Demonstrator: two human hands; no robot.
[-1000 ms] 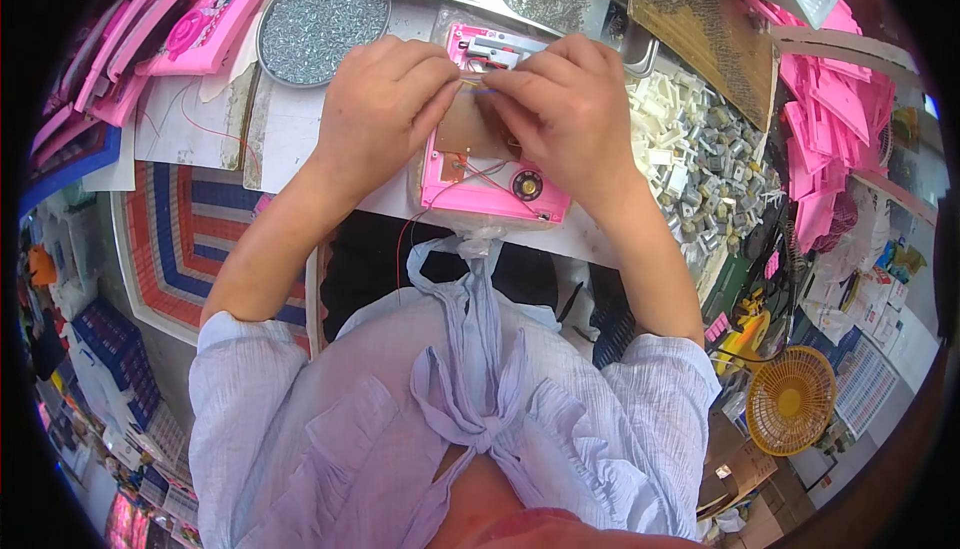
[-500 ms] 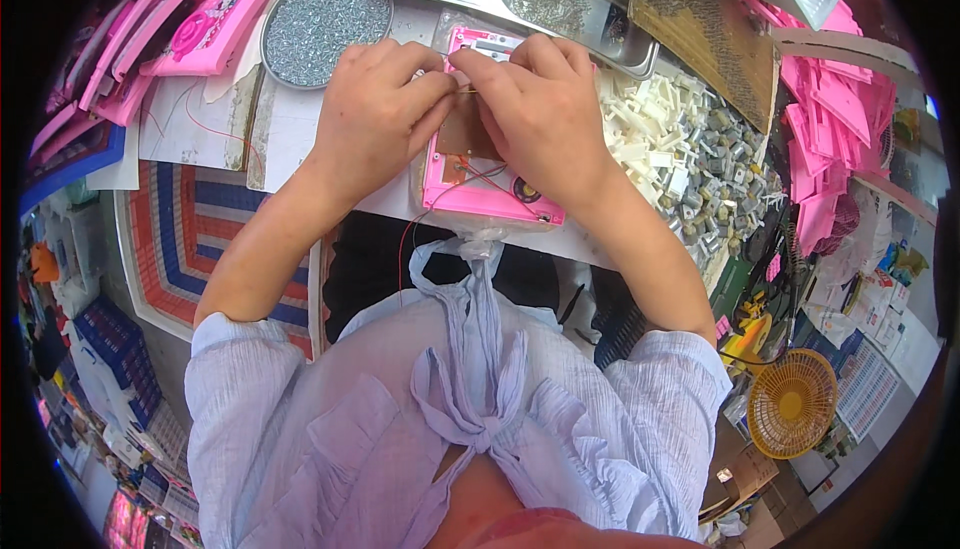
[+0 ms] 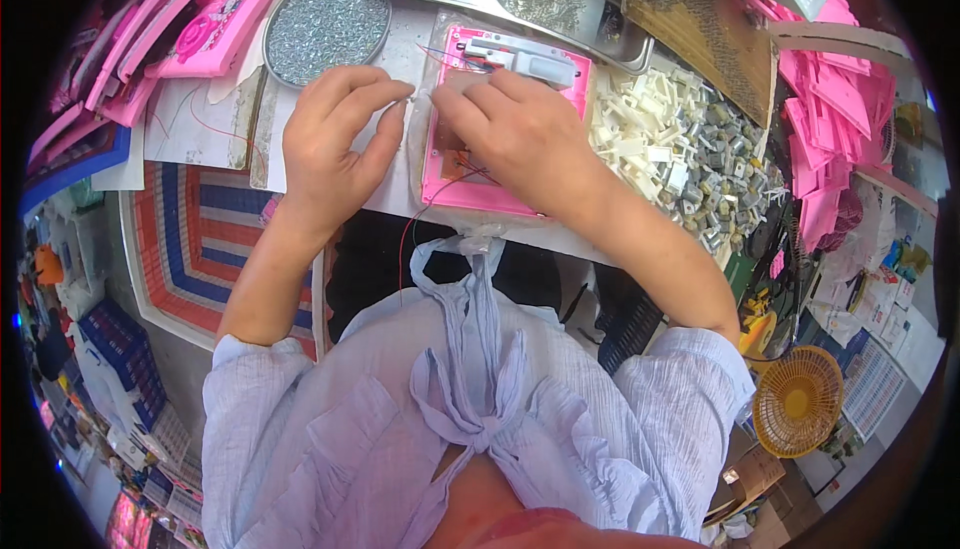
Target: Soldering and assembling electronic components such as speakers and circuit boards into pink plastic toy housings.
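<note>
A pink plastic casing (image 3: 465, 195) lies in front of me on clear plastic wrap, holding a brown board (image 3: 455, 140) and a grey-white plastic mechanism (image 3: 530, 62) at its far end. Thin red and dark wires trail over its near and far parts. My right hand (image 3: 520, 134) rests over the casing with its fingers curled inward at the left rim; whatever its fingertips pinch is hidden. Just left of the casing is my left hand (image 3: 332, 144), thumb and index finger apart, with nothing visible between them.
A round tray of small screws (image 3: 328, 27) and a metal tray with compartments of small parts (image 3: 590, 24) stand at the back. White plastic pieces (image 3: 640, 134) and small metal motors (image 3: 722, 164) are heaped to the right. Pink panels (image 3: 215, 29) are stacked left, more at far right.
My hands, which met over the casing, have parted. The left has moved left and its fingers have spread; the right has shifted slightly nearer, uncovering the grey-white mechanism.
</note>
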